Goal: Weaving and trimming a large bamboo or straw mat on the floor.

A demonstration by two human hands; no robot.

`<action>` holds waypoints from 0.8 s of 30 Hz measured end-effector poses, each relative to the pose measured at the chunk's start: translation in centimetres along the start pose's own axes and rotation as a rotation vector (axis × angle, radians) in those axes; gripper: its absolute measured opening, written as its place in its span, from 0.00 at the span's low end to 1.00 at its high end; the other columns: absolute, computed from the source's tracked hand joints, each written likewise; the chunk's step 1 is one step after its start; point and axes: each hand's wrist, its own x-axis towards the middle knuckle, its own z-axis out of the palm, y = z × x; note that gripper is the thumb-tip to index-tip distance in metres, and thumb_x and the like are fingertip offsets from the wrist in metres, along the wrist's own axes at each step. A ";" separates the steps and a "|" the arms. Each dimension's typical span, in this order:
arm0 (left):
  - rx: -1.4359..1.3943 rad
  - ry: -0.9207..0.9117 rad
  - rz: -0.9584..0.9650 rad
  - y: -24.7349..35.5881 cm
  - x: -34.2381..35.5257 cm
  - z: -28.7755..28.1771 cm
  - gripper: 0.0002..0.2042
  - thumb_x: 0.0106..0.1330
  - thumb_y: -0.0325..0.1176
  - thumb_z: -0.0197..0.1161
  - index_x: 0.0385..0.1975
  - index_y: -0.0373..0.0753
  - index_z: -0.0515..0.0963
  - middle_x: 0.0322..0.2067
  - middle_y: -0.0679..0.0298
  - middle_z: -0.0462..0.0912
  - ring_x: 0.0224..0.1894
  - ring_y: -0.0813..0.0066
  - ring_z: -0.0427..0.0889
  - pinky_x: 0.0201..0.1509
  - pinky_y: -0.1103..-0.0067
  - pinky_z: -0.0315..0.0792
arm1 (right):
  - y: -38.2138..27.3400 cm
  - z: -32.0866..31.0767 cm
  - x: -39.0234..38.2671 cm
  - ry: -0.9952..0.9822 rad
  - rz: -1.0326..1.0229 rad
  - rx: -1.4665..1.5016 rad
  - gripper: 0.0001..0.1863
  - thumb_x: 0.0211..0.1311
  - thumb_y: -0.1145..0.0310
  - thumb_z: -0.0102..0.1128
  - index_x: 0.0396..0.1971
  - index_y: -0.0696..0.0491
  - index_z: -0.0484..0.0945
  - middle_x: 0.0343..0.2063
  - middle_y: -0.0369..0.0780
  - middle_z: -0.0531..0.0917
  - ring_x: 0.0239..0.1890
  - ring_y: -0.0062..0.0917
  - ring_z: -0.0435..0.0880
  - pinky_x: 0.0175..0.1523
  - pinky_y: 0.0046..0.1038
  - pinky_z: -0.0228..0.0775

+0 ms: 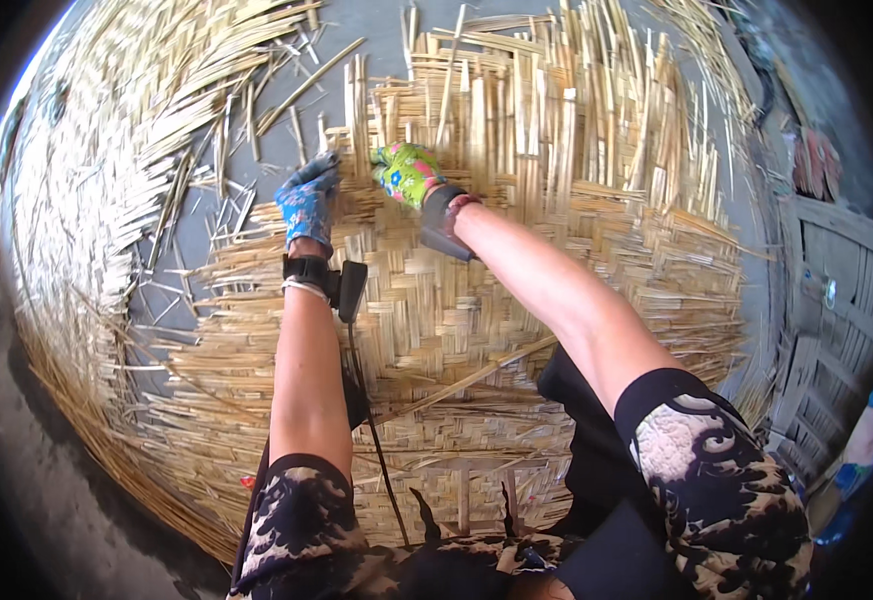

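My left hand (306,200), in a blue floral glove, is at the upper edge of a woven mat (456,310) of pale split reeds, its fingers curled together at some reed ends; I cannot make out what they hold. Close to its right, my right hand (406,172), in a green floral glove, lies on the weave with fingers bent in among the reeds, their grip unclear. Unwoven upright strips (516,110) stand out beyond both hands. A dark device is strapped at each wrist.
More reed matting (86,170) and loose strips lie at the left, and scattered pieces lie on the grey floor (256,170). A weathered wooden door or panel (836,275) stands at the far right, with a blue-and-white object (861,440) below it.
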 end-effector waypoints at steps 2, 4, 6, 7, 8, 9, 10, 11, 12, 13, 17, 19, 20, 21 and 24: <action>0.118 0.173 0.037 0.3 -0.1 -7.3 0.07 0.48 0.19 0.58 0.27 0.36 0.78 0.24 0.66 0.79 0.24 0.81 0.74 0.28 0.87 0.68 | -0.4 9.2 -2.8 -0.003 0.503 0.633 0.15 0.50 0.70 0.47 0.39 0.53 0.73 0.32 0.36 0.78 0.28 0.22 0.74 0.31 0.24 0.67; 0.045 0.292 0.151 -0.5 0.0 -6.5 0.06 0.43 0.15 0.58 0.20 0.35 0.77 0.20 0.67 0.77 0.20 0.83 0.72 0.25 0.88 0.66 | -2.0 8.3 -3.9 -0.194 -0.062 -0.283 0.16 0.54 0.63 0.48 0.43 0.49 0.72 0.32 0.38 0.78 0.12 0.18 0.67 0.12 0.18 0.57; 0.043 0.301 0.169 -0.4 -0.2 -6.1 0.07 0.43 0.15 0.57 0.20 0.35 0.77 0.19 0.67 0.77 0.20 0.82 0.72 0.25 0.87 0.66 | -3.5 7.0 -3.8 -0.216 0.032 -0.353 0.21 0.48 0.76 0.46 0.46 0.48 0.70 0.34 0.37 0.77 0.20 0.17 0.69 0.22 0.18 0.61; 0.045 0.318 0.188 -0.2 -0.4 -5.9 0.07 0.43 0.15 0.57 0.20 0.35 0.77 0.19 0.67 0.77 0.20 0.82 0.72 0.25 0.87 0.66 | -4.1 6.4 -3.7 -0.244 0.130 -0.417 0.30 0.43 0.89 0.44 0.49 0.48 0.68 0.37 0.36 0.76 0.29 0.17 0.72 0.31 0.18 0.66; 0.071 0.347 0.105 0.2 -0.6 -5.8 0.08 0.42 0.13 0.56 0.19 0.35 0.76 0.19 0.66 0.77 0.20 0.81 0.72 0.24 0.86 0.67 | -4.4 6.0 -3.8 -0.240 0.130 -0.421 0.30 0.43 0.89 0.44 0.49 0.48 0.68 0.37 0.36 0.76 0.29 0.17 0.72 0.31 0.18 0.66; 0.071 0.347 0.107 0.2 -0.5 -6.1 0.08 0.42 0.13 0.56 0.19 0.35 0.76 0.19 0.66 0.77 0.20 0.81 0.72 0.24 0.86 0.67 | -4.4 6.1 -3.9 -0.206 0.211 -0.381 0.30 0.43 0.88 0.45 0.49 0.47 0.68 0.37 0.36 0.76 0.26 0.15 0.71 0.28 0.17 0.65; 0.034 0.377 0.105 0.4 -0.4 -6.6 0.08 0.42 0.13 0.56 0.20 0.35 0.76 0.19 0.66 0.77 0.19 0.81 0.72 0.23 0.86 0.67 | -4.4 6.2 -3.9 -0.173 0.292 -0.339 0.29 0.43 0.87 0.46 0.49 0.47 0.68 0.36 0.36 0.76 0.24 0.13 0.70 0.24 0.15 0.64; 0.000 0.408 0.104 0.5 -0.4 -7.2 0.09 0.42 0.13 0.56 0.20 0.35 0.76 0.19 0.66 0.77 0.19 0.81 0.72 0.23 0.86 0.66 | -4.4 6.3 -4.0 -0.179 0.292 -0.334 0.29 0.43 0.87 0.46 0.49 0.47 0.68 0.36 0.36 0.76 0.24 0.13 0.70 0.24 0.15 0.64; -0.043 0.379 0.073 0.4 0.0 -6.7 0.08 0.43 0.13 0.57 0.20 0.35 0.76 0.19 0.65 0.77 0.18 0.80 0.71 0.23 0.85 0.66 | -4.1 4.9 -3.8 -0.153 0.270 -0.350 0.29 0.44 0.87 0.46 0.48 0.46 0.68 0.36 0.36 0.76 0.21 0.12 0.69 0.22 0.15 0.62; -0.015 0.414 0.088 1.3 -0.1 -9.2 0.08 0.43 0.13 0.57 0.20 0.35 0.76 0.19 0.65 0.77 0.18 0.80 0.71 0.23 0.85 0.66 | -4.0 7.4 -4.3 -0.162 0.265 -0.320 0.28 0.44 0.86 0.47 0.48 0.46 0.69 0.36 0.36 0.76 0.19 0.12 0.69 0.20 0.15 0.61; -0.003 0.305 0.131 1.1 0.5 -6.5 0.05 0.47 0.18 0.60 0.18 0.37 0.74 0.17 0.65 0.75 0.17 0.80 0.70 0.21 0.84 0.65 | -2.1 2.3 -3.1 -0.014 0.309 -0.113 0.24 0.49 0.78 0.48 0.50 0.46 0.67 0.36 0.34 0.75 0.17 0.14 0.67 0.19 0.16 0.61; 0.113 0.319 0.138 1.3 0.7 -10.0 0.05 0.48 0.19 0.60 0.18 0.38 0.74 0.17 0.67 0.75 0.17 0.80 0.70 0.21 0.85 0.65 | -2.1 5.5 -4.2 0.021 0.622 0.554 0.17 0.52 0.61 0.54 0.40 0.53 0.72 0.30 0.38 0.76 0.27 0.20 0.73 0.27 0.20 0.66; 0.080 0.319 0.127 1.5 0.6 -10.0 0.05 0.48 0.20 0.60 0.17 0.39 0.74 0.17 0.68 0.75 0.18 0.80 0.70 0.21 0.85 0.65 | -2.8 5.7 -4.0 -0.060 0.526 0.394 0.17 0.52 0.63 0.54 0.42 0.53 0.71 0.30 0.37 0.76 0.26 0.19 0.72 0.27 0.21 0.65; 0.045 0.313 0.115 1.6 0.4 -9.7 0.06 0.48 0.20 0.60 0.17 0.40 0.74 0.18 0.69 0.75 0.18 0.81 0.70 0.20 0.86 0.65 | -3.6 5.9 -3.8 -0.135 0.419 0.236 0.17 0.53 0.65 0.53 0.43 0.53 0.71 0.30 0.36 0.76 0.26 0.18 0.72 0.28 0.21 0.65; -0.017 0.330 0.117 2.7 -1.0 -9.0 0.04 0.48 0.21 0.60 0.22 0.39 0.76 0.21 0.69 0.76 0.20 0.84 0.71 0.21 0.88 0.65 | -7.2 7.9 -6.1 -0.222 -0.167 -0.600 0.21 0.52 0.61 0.50 0.46 0.54 0.69 0.41 0.39 0.75 0.39 0.23 0.73 0.41 0.25 0.66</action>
